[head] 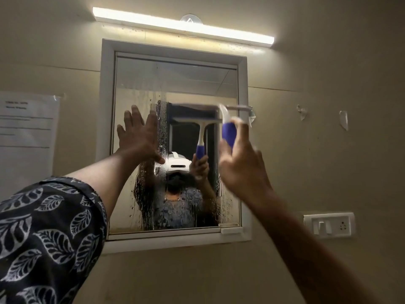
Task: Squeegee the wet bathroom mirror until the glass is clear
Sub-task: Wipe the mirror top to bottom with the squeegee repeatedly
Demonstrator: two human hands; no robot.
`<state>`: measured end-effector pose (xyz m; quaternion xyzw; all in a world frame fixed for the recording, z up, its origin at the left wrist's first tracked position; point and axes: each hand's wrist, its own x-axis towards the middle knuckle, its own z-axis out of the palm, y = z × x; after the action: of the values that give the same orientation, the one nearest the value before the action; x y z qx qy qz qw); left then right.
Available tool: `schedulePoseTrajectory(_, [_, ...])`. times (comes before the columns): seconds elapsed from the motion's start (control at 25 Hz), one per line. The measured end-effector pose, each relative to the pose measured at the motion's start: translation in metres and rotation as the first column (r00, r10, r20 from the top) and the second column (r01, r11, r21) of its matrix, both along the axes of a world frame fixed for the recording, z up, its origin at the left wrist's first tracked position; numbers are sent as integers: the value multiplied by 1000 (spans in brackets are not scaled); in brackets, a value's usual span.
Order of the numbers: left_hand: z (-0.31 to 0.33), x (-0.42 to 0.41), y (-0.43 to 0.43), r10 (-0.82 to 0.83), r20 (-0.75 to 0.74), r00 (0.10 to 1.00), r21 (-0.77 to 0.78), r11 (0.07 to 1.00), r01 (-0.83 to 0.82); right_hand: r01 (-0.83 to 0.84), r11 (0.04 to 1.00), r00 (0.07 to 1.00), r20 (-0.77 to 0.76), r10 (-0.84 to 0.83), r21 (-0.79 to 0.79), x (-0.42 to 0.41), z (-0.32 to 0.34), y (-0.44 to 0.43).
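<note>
The mirror [175, 80] hangs on the wall in a pale frame [106, 106]. Water drops and streaks cover its left strip and lower part, while the upper part looks clearer. My left hand [140, 134] lies flat with spread fingers on the glass at the left side. My right hand [243, 165] grips the blue handle of a white squeegee [228, 128]. Its blade meets the glass about halfway up, on the right side, blurred by motion. The squeegee and both arms are reflected in the glass.
A lit tube light [182, 25] runs above the mirror. A paper notice [26, 128] is taped to the wall at left. A white switch and socket plate [328, 224] sits at lower right. Bits of torn tape [343, 119] stick to the wall at right.
</note>
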<state>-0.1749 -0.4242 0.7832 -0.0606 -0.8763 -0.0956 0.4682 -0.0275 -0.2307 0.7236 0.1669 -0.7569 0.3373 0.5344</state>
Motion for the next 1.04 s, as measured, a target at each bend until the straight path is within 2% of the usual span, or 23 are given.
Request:
schedulePoseTrajectory(0.16, [0,-1,0,2,-10,1000,4,1000,-2,78,997,986,-149,-75,11,-37,77,-7])
schedulePoseTrajectory(0.4, [-1,-4,-2,-4,-25,1000,8,1000,5,120,993,985,-123,-121,-12,-70,114,-19])
schedulePoseTrajectory(0.68, [-1,4,-1,-3,-6,1000,-11,1000,3,29,996,999,-27,-31,-83,-58,77,-21])
schedulePoseTrajectory(1.04, [1,14,-4,91,-30,995,-125,988,-94,-95,983,974,187,123,-155,-16,-27,-14])
